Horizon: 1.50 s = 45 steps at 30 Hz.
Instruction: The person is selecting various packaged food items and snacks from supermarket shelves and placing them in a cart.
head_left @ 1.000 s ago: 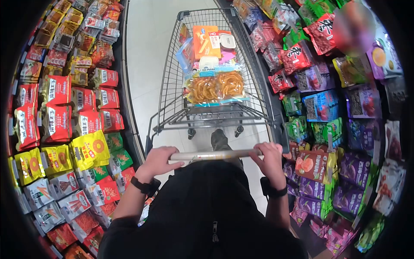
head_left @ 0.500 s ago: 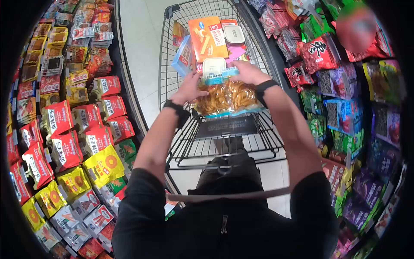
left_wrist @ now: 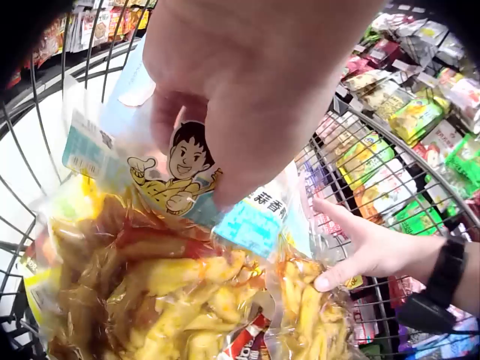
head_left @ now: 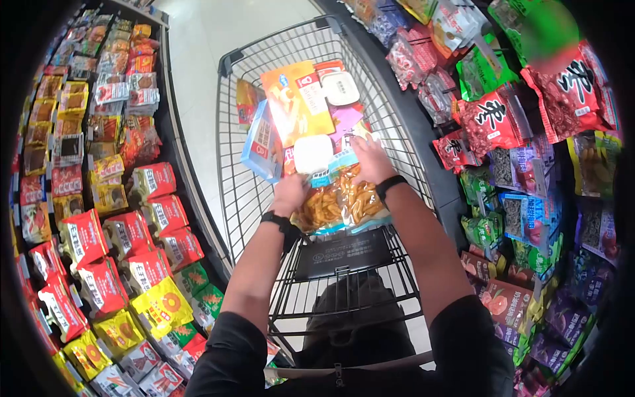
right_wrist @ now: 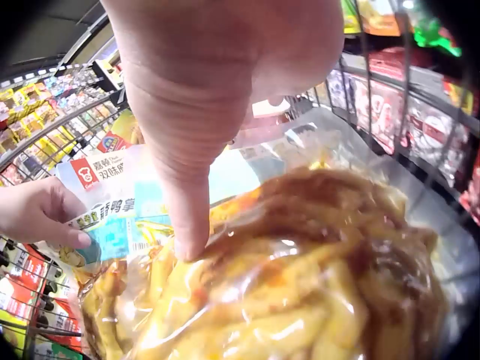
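Observation:
Two clear bags of brown-yellow duck feet lie side by side in the near end of the shopping cart [head_left: 222, 132], blue labels along their tops. My left hand [head_left: 291, 195] pinches the top of the left bag [head_left: 316, 210], its thumb over the label in the right wrist view. My right hand [head_left: 370, 162] lies over the top of the right bag [head_left: 360, 198]. Its fingers stretch out straight, and its thumb presses the clear front of the bag. Just beyond the bags sits a white-lidded tub [head_left: 313, 154].
Farther into the cart are an orange box [head_left: 294, 99], a blue box [head_left: 262, 144], a pink packet [head_left: 347, 126] and another white lid [head_left: 340, 88]. Snack shelves line both sides, with red packs [head_left: 86, 235] left and red bags [head_left: 493, 119] right. The handle bar [head_left: 397, 362] crosses my waist.
Both hands have left the handle bar and reached forward into the cart to the bags. My left hand has come to pinch one bag's top. The view has leaned over the cart.

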Each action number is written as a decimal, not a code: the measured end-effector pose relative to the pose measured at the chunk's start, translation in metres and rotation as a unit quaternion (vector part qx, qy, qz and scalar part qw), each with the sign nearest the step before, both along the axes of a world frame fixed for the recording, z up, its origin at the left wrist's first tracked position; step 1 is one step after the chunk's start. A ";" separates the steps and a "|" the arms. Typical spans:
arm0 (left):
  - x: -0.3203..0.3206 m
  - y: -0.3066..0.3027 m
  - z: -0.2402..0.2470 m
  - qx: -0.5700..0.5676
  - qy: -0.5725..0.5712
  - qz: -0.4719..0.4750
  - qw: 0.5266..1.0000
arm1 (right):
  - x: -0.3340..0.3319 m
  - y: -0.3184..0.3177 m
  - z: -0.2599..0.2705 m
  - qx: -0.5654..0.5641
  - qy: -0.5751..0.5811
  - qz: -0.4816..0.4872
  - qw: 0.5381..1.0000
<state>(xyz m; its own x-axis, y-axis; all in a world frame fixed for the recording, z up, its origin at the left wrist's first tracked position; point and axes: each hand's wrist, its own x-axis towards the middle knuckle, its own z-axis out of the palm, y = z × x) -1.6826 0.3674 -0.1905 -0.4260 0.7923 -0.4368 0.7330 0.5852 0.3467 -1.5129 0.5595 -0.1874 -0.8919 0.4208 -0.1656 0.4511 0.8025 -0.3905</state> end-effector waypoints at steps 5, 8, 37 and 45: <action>0.007 0.001 0.011 0.121 -0.030 -0.007 0.992 | -0.045 0.033 0.022 -0.027 -0.071 0.033 0.997; -0.019 -0.028 -0.025 0.150 -0.256 0.075 0.952 | -0.060 0.021 0.016 -0.070 -0.042 -0.020 0.996; -0.012 -0.070 0.030 0.098 -0.095 -0.183 0.974 | -0.053 -0.140 0.022 0.058 -0.019 0.280 0.958; -0.019 -0.066 0.067 0.083 0.032 -0.353 0.931 | -0.054 -0.152 0.081 0.080 -0.054 0.231 0.968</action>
